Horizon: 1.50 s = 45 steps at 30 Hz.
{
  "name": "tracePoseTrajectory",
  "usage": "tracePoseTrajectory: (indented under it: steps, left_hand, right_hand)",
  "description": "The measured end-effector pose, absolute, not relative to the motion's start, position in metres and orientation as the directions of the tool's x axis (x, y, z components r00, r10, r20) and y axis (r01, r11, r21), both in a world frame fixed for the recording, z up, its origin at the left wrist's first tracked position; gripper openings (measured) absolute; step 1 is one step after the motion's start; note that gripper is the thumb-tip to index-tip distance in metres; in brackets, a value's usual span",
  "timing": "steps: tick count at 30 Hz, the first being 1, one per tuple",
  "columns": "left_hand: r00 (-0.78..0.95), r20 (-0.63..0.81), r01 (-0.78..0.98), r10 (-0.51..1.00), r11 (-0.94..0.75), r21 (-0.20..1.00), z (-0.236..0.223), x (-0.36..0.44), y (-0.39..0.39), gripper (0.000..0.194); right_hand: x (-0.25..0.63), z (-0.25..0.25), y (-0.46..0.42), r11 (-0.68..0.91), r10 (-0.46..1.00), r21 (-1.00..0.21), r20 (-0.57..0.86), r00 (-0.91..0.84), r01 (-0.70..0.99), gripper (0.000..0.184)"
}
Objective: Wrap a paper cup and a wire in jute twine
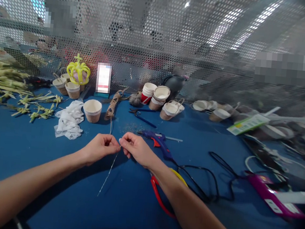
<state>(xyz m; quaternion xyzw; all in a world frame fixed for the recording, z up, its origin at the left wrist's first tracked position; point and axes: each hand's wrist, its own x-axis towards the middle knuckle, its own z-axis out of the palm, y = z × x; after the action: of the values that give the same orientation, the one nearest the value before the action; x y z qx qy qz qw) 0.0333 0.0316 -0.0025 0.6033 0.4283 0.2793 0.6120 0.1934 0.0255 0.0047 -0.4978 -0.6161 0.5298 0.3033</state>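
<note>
My left hand (100, 148) and my right hand (136, 148) meet fingertip to fingertip over the blue table (56, 177). Both are closed in a pinch on a thin strand of twine (109, 173), whose loose end trails down toward me. Behind the hands, the strand runs up to a hank of brown twine (112, 106). A blue glue gun (159, 142) lies just right of my right hand, and red-handled scissors (158, 197) lie partly under my right forearm.
Paper cups (92, 110) stand along the back, some stacked (148, 92), with a yellow crown (78, 70) on one. White cloth (69, 121), green leaf strips (6, 80), blue pliers (141, 115), black cable (205, 183) and a purple tool (271, 192) lie around. A perforated screen (175, 41) closes the back.
</note>
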Motion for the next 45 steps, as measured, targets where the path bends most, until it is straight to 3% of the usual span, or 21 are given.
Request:
tracePoseTrajectory:
  steps: [4,9,12,24,32,45]
  left_hand:
    - [0.473,-0.202,0.154,0.858,0.145,0.977,-0.0041,0.0338,0.0316,0.026]
    - [0.524,-0.308,-0.025,0.794,0.376,0.926,0.0001,0.0330,0.0329,0.027]
    - [0.563,-0.343,-0.074,0.752,0.459,0.885,0.0021,0.0333,0.0328,0.029]
    - [0.495,-0.226,0.084,0.839,0.213,0.974,-0.0027,0.0337,0.0311,0.025]
    - [0.556,-0.318,-0.054,0.768,0.416,0.908,0.0034,0.0343,0.0310,0.026]
    - [0.489,-0.233,0.132,0.841,0.193,0.972,-0.0019,0.0370,0.0295,0.021]
  right_hand:
    - [0.1923,0.0028,0.0253,-0.069,0.940,-0.962,-0.151,-0.304,0.265,0.024]
    - [0.1933,0.0002,0.0276,-0.173,0.903,-0.985,-0.155,-0.401,-0.008,0.025]
    - [0.1942,-0.0005,0.0286,-0.201,0.892,-0.979,-0.164,-0.420,-0.044,0.025]
    - [0.1917,-0.0025,0.0268,-0.101,0.946,-0.984,-0.140,-0.291,0.145,0.026]
    - [0.1938,-0.0021,0.0284,-0.204,0.897,-0.978,-0.165,-0.409,-0.053,0.025]
    - [0.1899,-0.0007,0.0246,-0.095,0.939,-0.974,-0.156,-0.306,0.204,0.023]
